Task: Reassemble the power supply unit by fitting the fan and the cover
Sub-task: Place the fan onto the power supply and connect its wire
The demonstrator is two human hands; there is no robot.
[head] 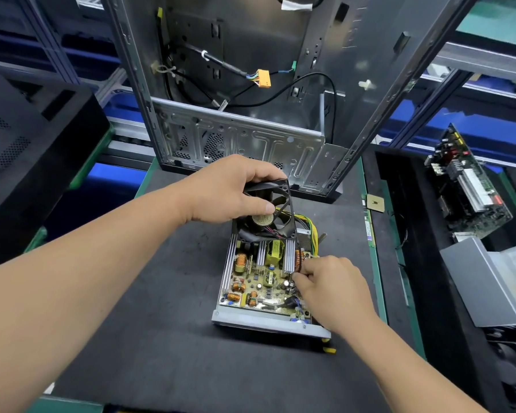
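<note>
On the dark grey bench mat (161, 338), in front of the bare steel computer case (239, 138), lies the open power supply unit (259, 281), a shallow silver metal tray with its yellow-green circuit board, copper coils and ribbed aluminium heat sinks exposed. Our left hand (230, 195) holds the square black plastic fan (271, 210) tilted above the far end of the tray, fingers curled over the top edge of the frame and the thumb pressed against its near face. Our right hand (331, 287) reaches into the right side of the board, fingertips pinched together near a heat sink; we judge it is pinching the thin fan lead (297, 257) or its plug, but the piece itself is too small to make out.

We expect the fan to be light and its frame stiff, so a grip on the outer frame suits it; the blades and hub are the fragile parts and are best left untouched. The lead is thin and soft, and we would pull on the plug rather than the wire. The board's components look delicate, and the tray edges may be sharp. The grey folded sheet-metal cover (486, 284) waits well apart on the right, probably rigid but springy, best lifted by its sides.
</note>
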